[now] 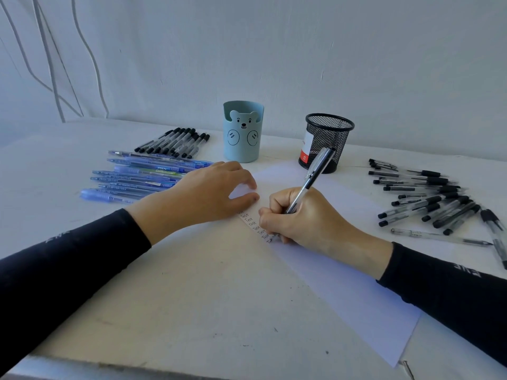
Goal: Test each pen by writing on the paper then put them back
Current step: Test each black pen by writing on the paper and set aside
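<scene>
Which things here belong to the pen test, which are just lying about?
Job: pen in right hand, writing; paper, pressed by left hand; blue pens; black pens at back left; black pens on the right.
Lying about: bear cup; mesh holder; wall cables.

White table carries paper, loose pens, bear cup, mesh cup.

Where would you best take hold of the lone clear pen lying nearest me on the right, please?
Pinch the lone clear pen at mid-barrel from above, with your fingers closing across it from the near side. It lies flat and crosswise on the table. The pile of black-capped pens crowds its far side and right end, so the near side looks free.
</scene>
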`<move>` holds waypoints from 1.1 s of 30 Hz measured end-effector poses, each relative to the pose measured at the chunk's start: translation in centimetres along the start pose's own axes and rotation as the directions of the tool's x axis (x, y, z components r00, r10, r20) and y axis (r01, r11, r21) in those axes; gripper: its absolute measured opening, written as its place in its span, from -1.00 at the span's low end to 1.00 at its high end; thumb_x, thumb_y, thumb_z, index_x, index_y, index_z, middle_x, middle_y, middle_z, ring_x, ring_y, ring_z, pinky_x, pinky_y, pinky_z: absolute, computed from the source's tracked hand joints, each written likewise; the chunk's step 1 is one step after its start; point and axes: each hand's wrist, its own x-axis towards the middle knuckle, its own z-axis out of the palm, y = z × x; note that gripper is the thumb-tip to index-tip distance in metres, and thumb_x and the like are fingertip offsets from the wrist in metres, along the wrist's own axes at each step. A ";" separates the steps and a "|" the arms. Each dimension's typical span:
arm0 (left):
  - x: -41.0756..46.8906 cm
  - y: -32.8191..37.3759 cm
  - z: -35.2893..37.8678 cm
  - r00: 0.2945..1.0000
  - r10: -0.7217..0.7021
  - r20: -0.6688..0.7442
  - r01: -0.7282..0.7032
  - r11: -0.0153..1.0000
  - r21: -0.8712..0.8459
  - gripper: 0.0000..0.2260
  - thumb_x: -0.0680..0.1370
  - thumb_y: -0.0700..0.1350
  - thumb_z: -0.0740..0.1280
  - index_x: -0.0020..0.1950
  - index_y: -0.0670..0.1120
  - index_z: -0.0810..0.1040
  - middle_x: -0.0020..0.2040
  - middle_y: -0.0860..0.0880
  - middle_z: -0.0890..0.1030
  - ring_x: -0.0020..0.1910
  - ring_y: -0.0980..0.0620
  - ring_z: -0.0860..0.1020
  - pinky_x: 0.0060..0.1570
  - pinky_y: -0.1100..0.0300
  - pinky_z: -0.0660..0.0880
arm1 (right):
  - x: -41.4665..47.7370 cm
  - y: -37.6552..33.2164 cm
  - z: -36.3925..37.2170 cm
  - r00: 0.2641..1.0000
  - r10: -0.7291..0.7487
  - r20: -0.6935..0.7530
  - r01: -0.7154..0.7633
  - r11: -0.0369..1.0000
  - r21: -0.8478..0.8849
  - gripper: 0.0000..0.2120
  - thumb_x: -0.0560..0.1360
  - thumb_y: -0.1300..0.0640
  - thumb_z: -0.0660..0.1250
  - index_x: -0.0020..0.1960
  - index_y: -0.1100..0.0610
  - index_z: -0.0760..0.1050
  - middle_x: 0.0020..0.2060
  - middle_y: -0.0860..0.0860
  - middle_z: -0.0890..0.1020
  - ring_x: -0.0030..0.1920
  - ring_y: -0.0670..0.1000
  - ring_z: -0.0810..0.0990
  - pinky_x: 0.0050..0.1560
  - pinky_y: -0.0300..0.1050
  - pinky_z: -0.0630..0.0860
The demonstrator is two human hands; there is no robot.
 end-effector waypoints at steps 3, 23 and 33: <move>0.0 0.0 0.1 1.000 -0.003 -0.003 0.003 1.000 -0.002 -0.69 0.55 0.26 0.14 0.21 0.20 0.47 0.19 0.17 0.49 0.17 0.11 0.44 0.02 0.08 0.48 | 0.0 0.0 0.0 1.000 -0.010 -0.006 0.010 1.000 -0.005 -0.56 0.49 0.32 0.39 -0.50 0.10 0.33 -0.62 -0.17 0.47 -0.60 -0.17 0.37 -0.51 -0.36 0.33; 0.0 0.0 0.0 1.000 0.010 0.000 -0.010 1.000 0.001 -0.70 0.58 0.22 0.16 0.24 0.18 0.47 0.21 0.16 0.48 0.18 0.12 0.44 0.02 0.12 0.46 | 0.2 0.1 -0.2 1.000 -0.013 -0.028 0.013 1.000 -0.016 -0.55 0.48 0.31 0.40 -0.51 0.08 0.34 -0.63 -0.16 0.48 -0.58 -0.17 0.39 -0.51 -0.37 0.34; 0.0 0.0 0.0 1.000 0.010 0.010 -0.010 1.000 0.008 -0.69 0.57 0.23 0.15 0.24 0.18 0.47 0.20 0.16 0.48 0.18 0.12 0.44 0.04 0.07 0.49 | 0.4 0.7 -0.2 0.998 -0.019 -0.059 0.017 0.999 -0.026 -0.55 0.47 0.27 0.41 -0.52 0.06 0.36 -0.61 -0.09 0.48 -0.57 -0.15 0.41 -0.50 -0.34 0.35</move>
